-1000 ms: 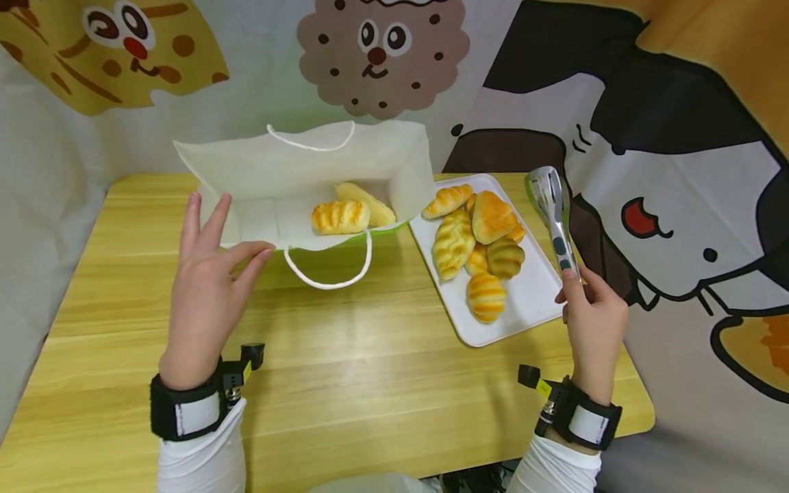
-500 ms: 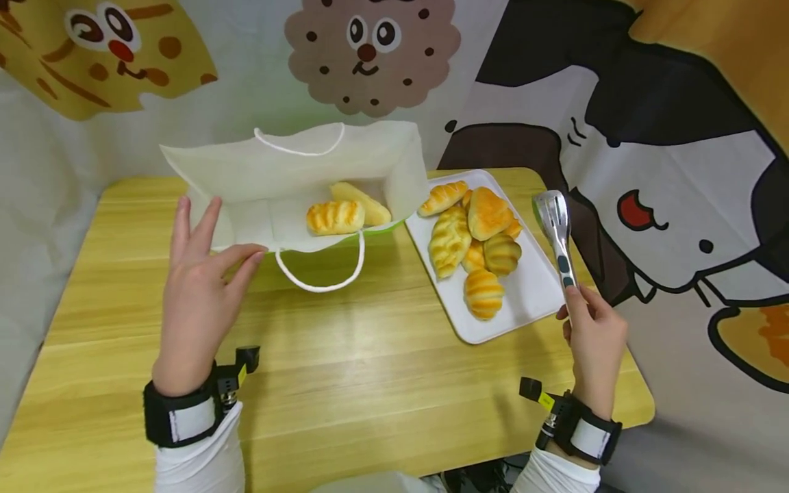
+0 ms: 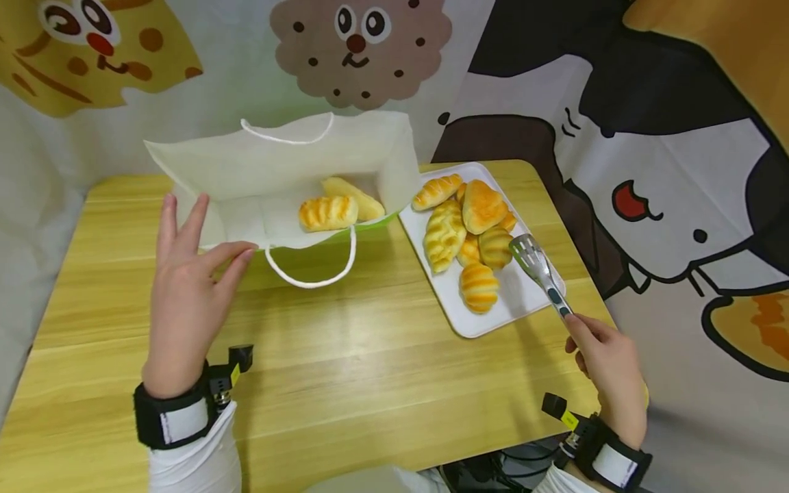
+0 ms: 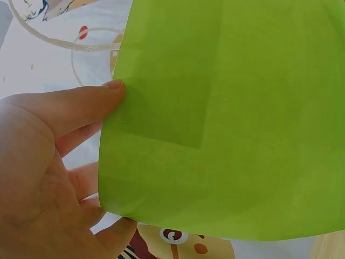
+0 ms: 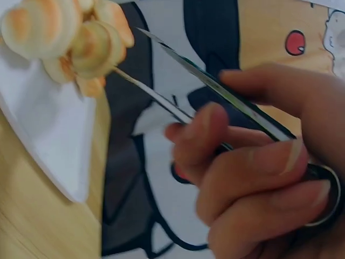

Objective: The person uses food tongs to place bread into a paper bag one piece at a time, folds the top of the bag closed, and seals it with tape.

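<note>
My left hand (image 3: 188,294) pinches the near edge of a paper bag (image 3: 280,161), green outside and white inside, between thumb and index finger. Inside the bag lie a ridged bread roll (image 3: 328,213) and a long pale bread (image 3: 354,198). Metal tongs (image 3: 537,267) are gripped in my right hand (image 3: 607,359), their tips over the right side of a white tray (image 3: 468,323) near a round olive-toned bun (image 3: 495,248). In the right wrist view the tongs' arms (image 5: 215,89) stand apart with nothing between them. A striped bun (image 3: 479,288) lies nearest on the tray.
More breads share the tray: a triangular one (image 3: 483,207), a braided one (image 3: 445,236) and a small twisted roll (image 3: 437,192). The bag's white cord handle (image 3: 317,282) hangs over the wooden table (image 3: 345,383). A cartoon-printed cloth (image 3: 666,157) stands behind and right.
The tongs have swung down and left, from beside the tray to over its right side near the buns. My left hand keeps its pinch on the bag; the head view has shifted slightly.
</note>
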Action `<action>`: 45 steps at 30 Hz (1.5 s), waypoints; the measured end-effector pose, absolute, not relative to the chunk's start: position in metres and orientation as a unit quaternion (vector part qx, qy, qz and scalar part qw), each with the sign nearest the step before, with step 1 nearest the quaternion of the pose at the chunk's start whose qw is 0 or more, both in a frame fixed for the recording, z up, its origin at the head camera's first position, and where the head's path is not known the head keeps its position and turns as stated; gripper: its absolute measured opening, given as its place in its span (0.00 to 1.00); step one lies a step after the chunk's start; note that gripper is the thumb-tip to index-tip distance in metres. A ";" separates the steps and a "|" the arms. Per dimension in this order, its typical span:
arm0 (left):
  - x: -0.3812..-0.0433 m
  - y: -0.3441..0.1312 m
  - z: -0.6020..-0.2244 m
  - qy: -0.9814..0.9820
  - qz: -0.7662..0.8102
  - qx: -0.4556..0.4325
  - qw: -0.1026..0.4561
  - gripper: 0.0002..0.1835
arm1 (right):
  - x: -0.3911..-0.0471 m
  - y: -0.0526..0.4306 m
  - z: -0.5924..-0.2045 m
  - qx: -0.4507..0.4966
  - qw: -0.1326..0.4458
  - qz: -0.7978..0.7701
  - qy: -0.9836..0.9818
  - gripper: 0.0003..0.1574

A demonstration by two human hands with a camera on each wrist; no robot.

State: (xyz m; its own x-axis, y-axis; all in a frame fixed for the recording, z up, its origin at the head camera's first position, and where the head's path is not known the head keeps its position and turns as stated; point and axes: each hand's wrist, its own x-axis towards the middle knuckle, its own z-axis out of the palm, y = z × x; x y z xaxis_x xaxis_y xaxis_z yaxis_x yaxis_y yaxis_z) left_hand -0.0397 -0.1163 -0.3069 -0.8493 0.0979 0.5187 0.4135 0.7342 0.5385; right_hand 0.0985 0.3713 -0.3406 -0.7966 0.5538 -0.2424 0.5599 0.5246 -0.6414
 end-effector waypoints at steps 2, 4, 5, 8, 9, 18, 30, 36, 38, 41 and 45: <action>-0.040 -0.117 -0.307 -0.901 -0.338 -0.140 0.235 0.07 | 0.103 0.374 -0.336 0.303 0.027 -0.365 0.880 0.37; -0.040 -0.117 -0.307 -0.900 -0.338 -0.139 0.238 0.07 | 0.107 0.376 -0.332 0.287 0.051 -0.358 0.887 0.38; -0.040 -0.117 -0.307 -0.900 -0.338 -0.138 0.238 0.07 | 0.108 0.377 -0.331 0.280 0.062 -0.352 0.891 0.38; -0.040 -0.117 -0.307 -0.898 -0.339 -0.138 0.243 0.07 | 0.111 0.380 -0.329 0.268 0.095 -0.347 0.894 0.39; -0.040 -0.117 -0.308 -0.898 -0.339 -0.137 0.244 0.07 | 0.111 0.381 -0.329 0.267 0.105 -0.350 0.892 0.39; -0.041 -0.115 -0.310 -0.899 -0.339 -0.138 0.242 0.07 | 0.111 0.397 -0.347 0.258 0.150 -0.391 0.871 0.42; -0.041 -0.113 -0.311 -0.900 -0.340 -0.128 0.238 0.08 | 0.115 0.434 -0.376 0.205 0.164 -0.419 0.869 0.38; -0.042 -0.112 -0.310 -0.898 -0.341 -0.134 0.244 0.07 | 0.122 0.444 -0.388 0.201 0.168 -0.445 0.856 0.38; -0.043 -0.112 -0.310 -0.897 -0.341 -0.135 0.246 0.07 | 0.124 0.446 -0.390 0.202 0.164 -0.454 0.852 0.37; -0.043 -0.112 -0.310 -0.898 -0.341 -0.131 0.246 0.07 | 0.126 0.448 -0.391 0.202 0.166 -0.460 0.849 0.37; -0.044 -0.112 -0.309 -0.900 -0.340 -0.127 0.242 0.08 | 0.128 0.448 -0.394 0.210 0.181 -0.460 0.844 0.38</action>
State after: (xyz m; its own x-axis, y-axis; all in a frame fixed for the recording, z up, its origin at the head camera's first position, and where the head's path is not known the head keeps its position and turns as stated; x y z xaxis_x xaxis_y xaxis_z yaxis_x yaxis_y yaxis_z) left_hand -0.0441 -0.1119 -0.3095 -0.8501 0.0640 0.5227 0.3937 0.7364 0.5502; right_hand 0.1279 0.4479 -0.3941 -0.8469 0.1877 -0.4976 0.5199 0.4889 -0.7005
